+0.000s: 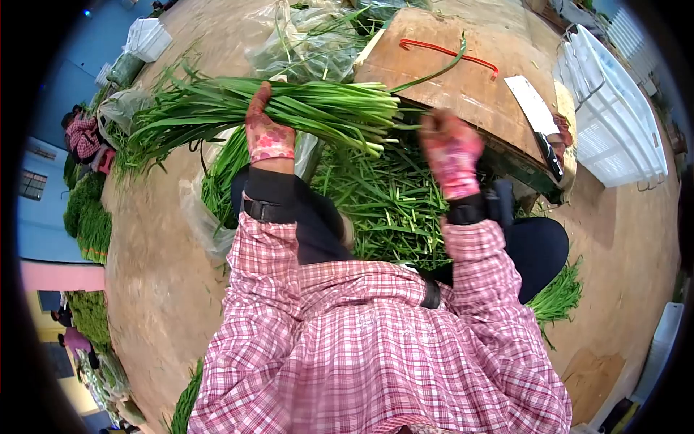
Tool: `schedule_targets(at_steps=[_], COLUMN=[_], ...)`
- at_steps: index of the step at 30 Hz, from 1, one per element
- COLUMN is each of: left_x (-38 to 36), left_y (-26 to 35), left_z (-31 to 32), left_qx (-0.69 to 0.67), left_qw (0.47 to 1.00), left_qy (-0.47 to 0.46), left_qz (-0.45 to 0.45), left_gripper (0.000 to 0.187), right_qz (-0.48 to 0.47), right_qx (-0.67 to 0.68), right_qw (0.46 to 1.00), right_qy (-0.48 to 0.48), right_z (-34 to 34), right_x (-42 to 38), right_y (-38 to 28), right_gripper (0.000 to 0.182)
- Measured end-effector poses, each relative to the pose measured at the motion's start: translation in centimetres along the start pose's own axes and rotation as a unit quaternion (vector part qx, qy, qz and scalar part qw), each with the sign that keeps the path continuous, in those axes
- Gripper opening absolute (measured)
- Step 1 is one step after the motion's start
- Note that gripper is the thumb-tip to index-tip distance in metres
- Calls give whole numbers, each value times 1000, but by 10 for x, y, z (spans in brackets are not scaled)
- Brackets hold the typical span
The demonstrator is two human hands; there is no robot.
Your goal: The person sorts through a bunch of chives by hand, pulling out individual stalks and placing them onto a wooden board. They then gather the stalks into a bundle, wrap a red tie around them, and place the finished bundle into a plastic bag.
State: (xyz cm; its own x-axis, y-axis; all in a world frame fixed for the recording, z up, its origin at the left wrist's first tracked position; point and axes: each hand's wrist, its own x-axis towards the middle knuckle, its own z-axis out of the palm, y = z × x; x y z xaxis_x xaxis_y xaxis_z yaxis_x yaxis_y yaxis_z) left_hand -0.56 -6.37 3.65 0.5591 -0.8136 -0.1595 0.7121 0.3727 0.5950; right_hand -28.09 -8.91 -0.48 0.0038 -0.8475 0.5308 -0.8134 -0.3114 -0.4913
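My left hand (269, 130), in a pink patterned glove, is closed round a large bunch of long green leafy stalks (318, 107). The pale cut ends point right and the leaves spread out to the left. Just right of the cut ends is my right hand (450, 145), gloved the same way and blurred by motion. A thin green strand seems to run between its fingertips and the bunch, but what the fingers hold is unclear. Below the bunch, loose green trimmings (397, 202) cover the floor between my legs.
A wooden board (448, 79) in front bears a red hooked rod (452, 55) and a cleaver (533, 108). White crates (611, 108) stand at the right. Plastic bags (307, 47) lie beyond the bunch. Other people (82, 137) sit far left beside heaped greens (88, 217).
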Motion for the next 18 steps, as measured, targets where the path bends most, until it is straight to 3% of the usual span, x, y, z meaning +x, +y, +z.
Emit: schedule_targets(at_steps=[2,4,5,7,8,10,11,13,15,16,18], left_x=[-3,4,4,7,6,4,7,14,14,13,14], left_y=[10,13,11,4,0,-3,-2,6,17,18,18], left_z=[-6,-1,0,4,6,6,5,-5,-15,-14,-9], left_qx=[-2,-9,-10,-18,-21,-10,-6,-14,-18,-23,-13], left_qw=[1000,999,999,999,999,1000,1000,999,1000,999,999], left_qy=[-19,-19,-16,-26,-28,-30,-10,31,-13,-39,-23], left_qz=[9,29,34,7,-7,2,14,6,17,23,31], left_gripper=[20,19,19,19,19,19,19,19,19,19,18], right_qz=[78,125,158,125,69,45,75,71,66,40,-72], right_qx=[-44,220,320,400,333,242,275,97,-131,-143,-6], right_qw=[996,967,927,890,914,939,933,978,936,929,992], right_qy=[-13,-39,-111,-178,-223,-241,-219,-168,-319,-340,-101], right_z=[0,-15,-12,-4,7,11,18,9,6,-4,-11], right_x=[-2,-2,-2,-7,-8,-13,-19,-21,-18,-13,-7], right_y=[50,18,-1,-49,-56,-58,-45,-11,52,62,32], right_gripper=[17,18,20,25,26,24,19,16,20,29,41])
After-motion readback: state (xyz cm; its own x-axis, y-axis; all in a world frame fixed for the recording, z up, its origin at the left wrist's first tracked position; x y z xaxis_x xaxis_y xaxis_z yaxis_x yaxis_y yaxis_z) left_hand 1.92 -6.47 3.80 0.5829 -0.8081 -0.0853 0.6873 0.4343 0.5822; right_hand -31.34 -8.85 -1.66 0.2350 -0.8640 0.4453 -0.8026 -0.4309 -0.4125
